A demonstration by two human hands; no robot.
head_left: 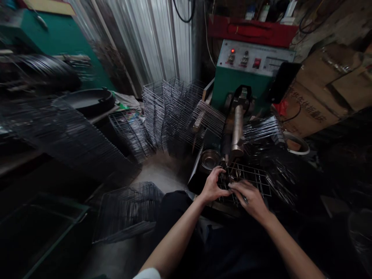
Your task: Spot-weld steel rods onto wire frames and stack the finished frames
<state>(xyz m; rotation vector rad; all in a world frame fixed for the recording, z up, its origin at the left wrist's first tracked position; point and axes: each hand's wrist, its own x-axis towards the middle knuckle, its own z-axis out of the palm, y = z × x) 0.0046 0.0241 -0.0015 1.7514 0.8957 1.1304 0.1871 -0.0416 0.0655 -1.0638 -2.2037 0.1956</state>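
A wire grid panel lies in front of me, under the metal electrode arm of a green machine. My left hand grips the panel's left side, with the thumb stretched toward the middle. Close beside it, my right hand is over the panel with fingertips pinched together near the left thumb. Something thin and shiny shows under the right palm, too dim to name. A small round metal dish sits just beyond my left hand.
Stacked wire grids stand on the left, with another wire stack on the floor. Bundled thin rods lie right of the electrode arm. Cardboard boxes and a white bucket are farther right. A phone-like dark slab hangs by the panel.
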